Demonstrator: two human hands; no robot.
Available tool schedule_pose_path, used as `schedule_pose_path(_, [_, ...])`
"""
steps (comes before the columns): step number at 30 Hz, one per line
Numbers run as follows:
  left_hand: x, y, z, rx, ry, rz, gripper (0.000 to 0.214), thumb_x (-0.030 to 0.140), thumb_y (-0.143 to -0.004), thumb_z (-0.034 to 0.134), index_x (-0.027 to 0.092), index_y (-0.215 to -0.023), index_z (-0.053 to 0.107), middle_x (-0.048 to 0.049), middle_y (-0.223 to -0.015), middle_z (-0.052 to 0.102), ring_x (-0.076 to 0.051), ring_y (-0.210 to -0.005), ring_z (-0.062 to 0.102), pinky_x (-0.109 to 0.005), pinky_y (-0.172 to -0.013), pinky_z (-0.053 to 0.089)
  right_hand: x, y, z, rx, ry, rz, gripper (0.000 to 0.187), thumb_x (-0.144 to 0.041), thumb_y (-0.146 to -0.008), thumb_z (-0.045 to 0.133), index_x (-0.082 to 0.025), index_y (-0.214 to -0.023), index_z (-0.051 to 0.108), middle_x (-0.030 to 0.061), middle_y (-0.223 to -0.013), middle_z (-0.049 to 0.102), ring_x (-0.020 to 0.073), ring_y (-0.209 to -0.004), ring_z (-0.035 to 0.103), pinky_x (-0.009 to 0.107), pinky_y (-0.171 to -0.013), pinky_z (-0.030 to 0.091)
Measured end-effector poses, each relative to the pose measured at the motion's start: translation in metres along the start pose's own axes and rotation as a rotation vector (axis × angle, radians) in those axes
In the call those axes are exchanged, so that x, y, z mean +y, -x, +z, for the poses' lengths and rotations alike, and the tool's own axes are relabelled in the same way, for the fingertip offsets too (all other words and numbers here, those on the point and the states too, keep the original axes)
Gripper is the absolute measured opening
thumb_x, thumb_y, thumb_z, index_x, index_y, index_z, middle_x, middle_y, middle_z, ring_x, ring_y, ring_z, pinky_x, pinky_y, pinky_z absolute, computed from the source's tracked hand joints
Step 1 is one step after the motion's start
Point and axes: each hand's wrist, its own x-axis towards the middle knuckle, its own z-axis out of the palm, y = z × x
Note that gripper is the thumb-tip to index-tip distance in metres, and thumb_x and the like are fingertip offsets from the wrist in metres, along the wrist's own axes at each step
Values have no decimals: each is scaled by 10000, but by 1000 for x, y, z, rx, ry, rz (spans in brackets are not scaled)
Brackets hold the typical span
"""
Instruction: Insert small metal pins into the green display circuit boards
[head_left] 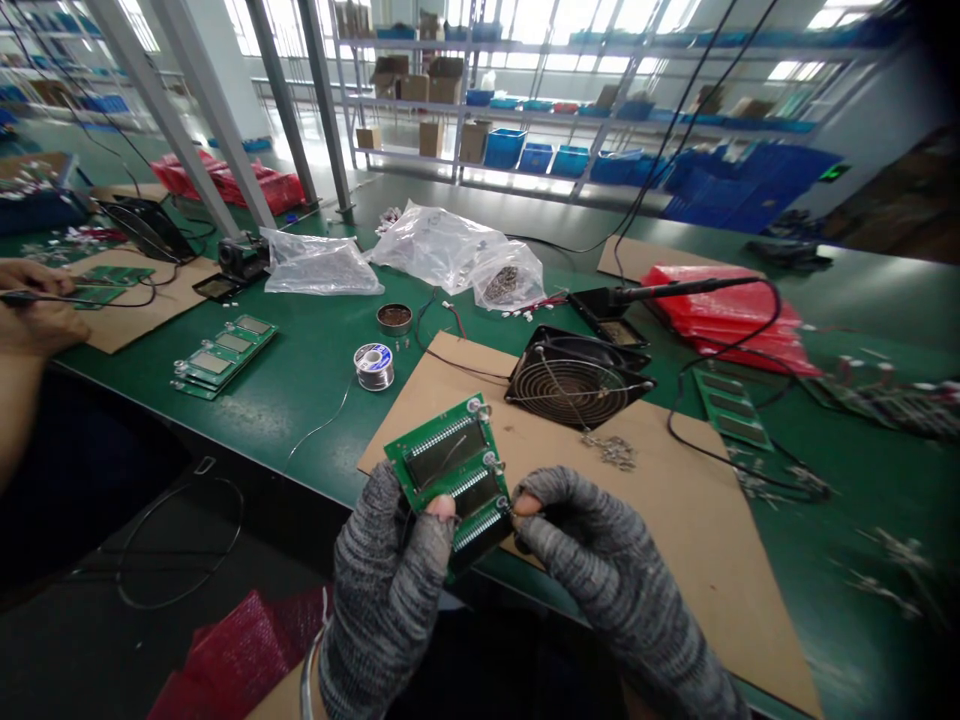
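My left hand (397, 580), in a grey knitted glove with bare fingertips, grips a green circuit board (397, 447) by its lower left side, thumb on its face. Dark rectangular displays with rows of pins sit on the board, and round metal-ringed parts line its right edge. At the lower right corner of the board my right hand (600, 550), gloved alike, has thumb and forefinger pinched together; whatever they hold is too small to make out. Beyond the hands, a black fan (577, 380) with a wire guard rests on a cardboard sheet (675, 520), beside a pile of small metal parts (611, 450).
A solder spool (373, 367) and a round tin (394, 318) stand left of the cardboard. Stacked boards (229, 355) lie further left, near a co-worker's hands (37, 305). A soldering iron (675, 289) rests at the right, its cable looping near red bags (727, 320). Plastic bags (442, 245) lie behind.
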Motion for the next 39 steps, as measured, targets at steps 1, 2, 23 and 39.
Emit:
schedule_pose_path(1, [0,0,0,2,-14,20,308,210,-922,638,204,-1230,647,-30,-1146,745,-116,-1026,721,-173,-956,543,0,0,1,4,-3,-5,136,-333,-717,677,-199,-698,688,55,-668,698,205,-607,650,304,-547,528])
schedule_pose_path(2, [0,0,-1,0,-23,23,303,209,-919,642,199,-1222,651,-32,-1146,744,-113,-1033,717,-167,-971,530,1,0,2,6,-4,-10,131,-328,-725,675,-199,-705,689,55,-676,701,208,-616,655,308,-558,532])
schedule_pose_path(23, [-7,3,4,-30,26,-33,349,220,-935,631,255,-1280,603,3,-1179,736,-120,-1073,705,-185,-958,547,10,4,11,174,22,-47,172,-334,-747,733,-218,-854,664,53,-782,706,217,-690,683,354,-649,600])
schedule_pose_path(39, [-102,-50,30,-446,-736,916,462,61,-903,466,223,-1319,586,-135,-1137,739,-229,-745,727,-319,-589,558,90,21,-44,217,-61,35,507,-387,-716,839,-245,-1178,687,118,-1152,727,289,-960,729,352,-778,648])
